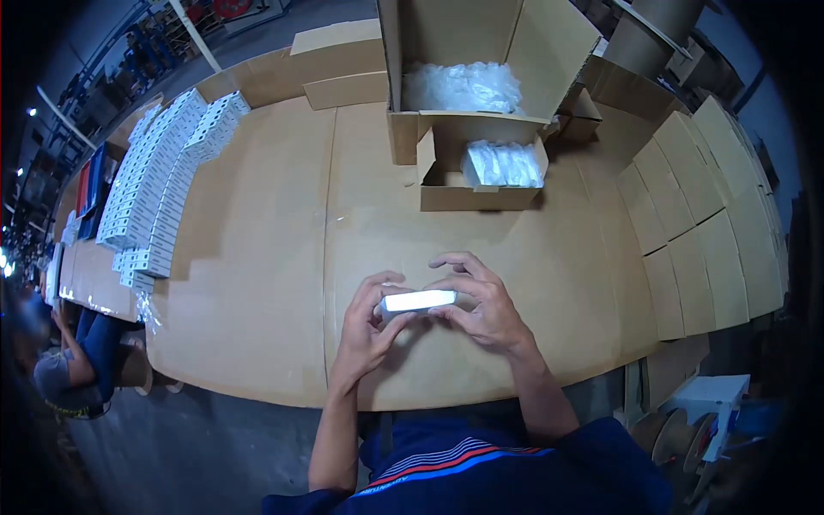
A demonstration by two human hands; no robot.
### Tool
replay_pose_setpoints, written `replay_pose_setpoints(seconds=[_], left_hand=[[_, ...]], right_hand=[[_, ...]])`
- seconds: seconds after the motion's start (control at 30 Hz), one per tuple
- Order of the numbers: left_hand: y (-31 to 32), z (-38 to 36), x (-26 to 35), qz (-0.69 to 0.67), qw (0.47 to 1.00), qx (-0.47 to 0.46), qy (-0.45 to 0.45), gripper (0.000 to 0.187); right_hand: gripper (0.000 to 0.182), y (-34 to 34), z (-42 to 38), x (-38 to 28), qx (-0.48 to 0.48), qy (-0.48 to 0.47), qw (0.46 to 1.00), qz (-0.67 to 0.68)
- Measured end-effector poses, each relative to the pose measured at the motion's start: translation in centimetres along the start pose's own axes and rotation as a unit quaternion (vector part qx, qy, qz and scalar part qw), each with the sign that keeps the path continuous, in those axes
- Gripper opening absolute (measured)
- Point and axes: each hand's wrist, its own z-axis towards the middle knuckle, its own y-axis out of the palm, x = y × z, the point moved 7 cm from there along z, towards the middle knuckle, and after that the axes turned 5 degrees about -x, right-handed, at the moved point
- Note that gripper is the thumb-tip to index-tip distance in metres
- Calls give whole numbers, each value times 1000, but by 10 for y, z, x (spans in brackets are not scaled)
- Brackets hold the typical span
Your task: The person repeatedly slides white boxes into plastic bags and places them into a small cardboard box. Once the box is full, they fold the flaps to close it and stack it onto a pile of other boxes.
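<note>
Between both hands, above the cardboard-covered table [266, 343], is a small flat white box [419, 300] with a bright, overexposed face. My left hand [369, 330] grips its left end, with the thumb along the near side. On the right end, the thumb and fingers of my right hand [485, 309] close around it, one finger raised off it. Beyond the hands stands an open cardboard box [481, 199] with several bubble-wrapped packs [504, 165] inside. Any print on the white box cannot be made out.
Stacks of small white boxes [159, 176] line the table's left side. A large open carton [549, 69] with bubble wrap [463, 87] stands at the back. Several brown cartons [695, 232] are stacked at the right. Another person [81, 360] sits at far left.
</note>
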Motion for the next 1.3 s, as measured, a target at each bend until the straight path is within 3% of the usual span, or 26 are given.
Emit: replay_pose_setpoints(seconds=[0.03, 0.2, 0.33, 0.4, 0.47, 0.57, 0.7, 0.8, 0.9, 1.0, 1.27, 1.3], left_hand=[[1, 3, 5, 2, 1000, 3, 14, 24], [1, 21, 4, -14, 998, -64, -18, 22], [6, 47, 13, 19, 1000, -14, 20, 46], [4, 60, 23, 74, 996, 53, 19, 60], [8, 79, 23, 212, 974, 43, 71, 71], [22, 101, 22, 365, 922, 51, 121, 72], [28, 123, 7, 418, 901, 66, 99, 71], [26, 126, 0, 426, 898, 64, 88, 71], [26, 126, -6, 434, 893, 70, 102, 73], [26, 124, -4, 445, 886, 77, 106, 72], [20, 127, 2, 402, 906, 81, 106, 70], [16, 126, 2, 392, 911, 74, 108, 70]], right_hand=[[38, -5, 1, -7, 18, -42, 996, -76], [32, -16, 10, -3, -75, -47, 991, -100], [23, -46, 20, -14, -48, -64, 988, -132], [22, -77, 29, -14, 92, -49, 989, -108], [22, -98, 35, -2, 264, -8, 964, -25], [22, -102, 56, 3, 347, -76, 922, -154], [23, -89, 72, 17, 338, -60, 899, -273], [25, -85, 79, 30, 326, -22, 909, -260], [20, -83, 83, 36, 311, -31, 890, -333], [19, -84, 87, 61, 277, 52, 891, -357], [15, -72, 100, 87, 278, 151, 847, -427], [16, -68, 103, 81, 261, 199, 835, -442]])
